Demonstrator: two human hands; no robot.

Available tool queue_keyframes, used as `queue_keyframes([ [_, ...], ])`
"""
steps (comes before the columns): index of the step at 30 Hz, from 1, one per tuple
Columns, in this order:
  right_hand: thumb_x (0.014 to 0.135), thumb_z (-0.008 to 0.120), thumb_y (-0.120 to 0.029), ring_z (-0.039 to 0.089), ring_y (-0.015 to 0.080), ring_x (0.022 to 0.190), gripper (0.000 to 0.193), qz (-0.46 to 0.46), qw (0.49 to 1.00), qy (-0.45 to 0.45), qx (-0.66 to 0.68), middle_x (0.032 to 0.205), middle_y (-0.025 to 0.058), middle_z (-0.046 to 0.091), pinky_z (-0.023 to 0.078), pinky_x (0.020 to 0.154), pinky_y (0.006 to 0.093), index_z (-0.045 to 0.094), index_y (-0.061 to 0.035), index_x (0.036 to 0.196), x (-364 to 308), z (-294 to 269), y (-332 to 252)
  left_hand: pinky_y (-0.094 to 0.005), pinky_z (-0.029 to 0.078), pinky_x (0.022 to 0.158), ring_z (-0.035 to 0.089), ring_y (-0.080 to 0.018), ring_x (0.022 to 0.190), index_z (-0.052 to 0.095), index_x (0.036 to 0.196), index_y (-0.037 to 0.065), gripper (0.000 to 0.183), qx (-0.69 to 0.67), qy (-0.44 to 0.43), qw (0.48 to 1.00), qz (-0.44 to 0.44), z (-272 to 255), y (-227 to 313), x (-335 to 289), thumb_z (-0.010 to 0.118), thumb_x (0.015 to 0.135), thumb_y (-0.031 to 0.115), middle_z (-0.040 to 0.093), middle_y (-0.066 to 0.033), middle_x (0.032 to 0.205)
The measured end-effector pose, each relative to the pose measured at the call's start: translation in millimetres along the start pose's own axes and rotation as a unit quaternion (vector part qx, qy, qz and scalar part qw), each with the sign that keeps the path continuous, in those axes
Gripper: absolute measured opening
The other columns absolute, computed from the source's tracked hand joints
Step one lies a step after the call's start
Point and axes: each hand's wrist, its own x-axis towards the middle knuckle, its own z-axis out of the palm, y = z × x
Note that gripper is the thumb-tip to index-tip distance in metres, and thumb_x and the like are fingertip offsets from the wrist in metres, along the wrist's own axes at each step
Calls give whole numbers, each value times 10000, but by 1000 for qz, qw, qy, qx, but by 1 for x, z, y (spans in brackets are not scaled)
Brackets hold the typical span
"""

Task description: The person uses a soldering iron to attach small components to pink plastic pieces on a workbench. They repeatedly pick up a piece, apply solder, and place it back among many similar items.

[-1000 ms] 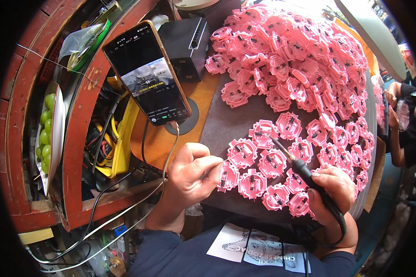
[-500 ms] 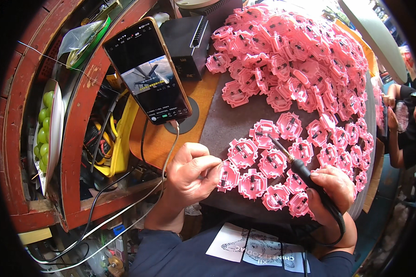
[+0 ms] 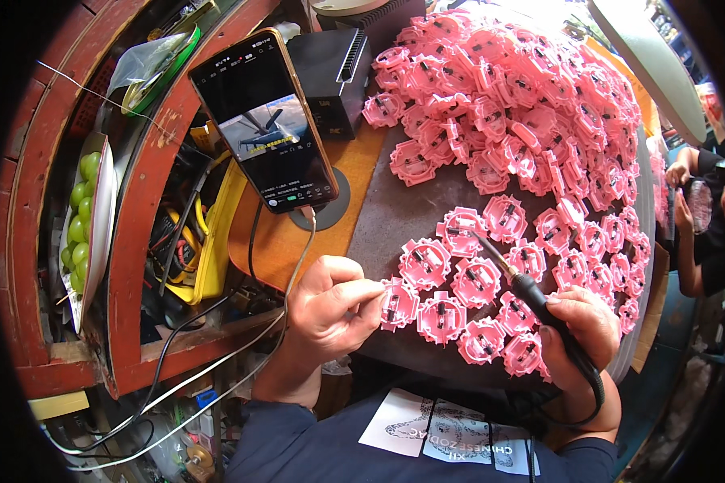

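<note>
On a dark-grey worktop (image 3: 395, 209), pink plastic housings (image 3: 475, 282) lay heaped at the far edge and spread nearer, finished ones indistinguishable, while the right hand (image 3: 580, 326) gripped a black-handled soldering iron (image 3: 532, 296), left hand (image 3: 334, 310) pinched closed.

navy shirt (image 3: 322, 447) | short sleeves (image 3: 275, 427) | pale printed panels (image 3: 396, 419) | bare hands (image 3: 337, 310)
</note>
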Motion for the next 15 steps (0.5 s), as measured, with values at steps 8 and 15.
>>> queue_keyframes([
  [8, 752, 793, -16, 664, 267, 584, 325, -29, 996, -59, 54, 787, 158, 697, 526, 537, 369, 672, 18, 1052, 1, -5, -8, -228, 402, 521, 529, -82, 627, 780, 984, 18, 276, 1, -6, 1000, 27, 7, 2, -5, 801, 741, -110, 610, -71, 898],
  [15, 711, 814, 27, 671, 270, 590, 376, -29, 994, -70, 73, 794, 156, 703, 519, 535, 356, 679, 11, 1061, 2, 4, -9, -269, 480, 585, 609, -157, 710, 769, 994, 4, 278, 5, -18, 1000, 1, 5, 5, -6, 798, 747, -119, 617, -92, 921],
])
